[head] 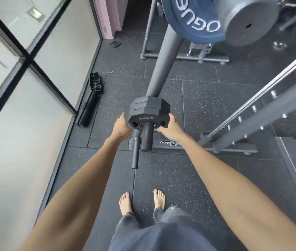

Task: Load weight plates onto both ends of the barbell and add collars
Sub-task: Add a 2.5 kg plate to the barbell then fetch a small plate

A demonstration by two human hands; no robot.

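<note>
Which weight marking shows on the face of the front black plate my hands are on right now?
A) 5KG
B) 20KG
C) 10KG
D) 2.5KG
D: the front black plate on the peg, held between the left hand and the right hand, reads 2.5KG, upside down as the head camera sees it.

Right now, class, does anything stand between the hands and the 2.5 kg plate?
Nothing visible does. The left hand and right hand already hold opposite edges of the front 2.5 kg plate, and the end of the peg sticking out toward the person is bare.
</note>
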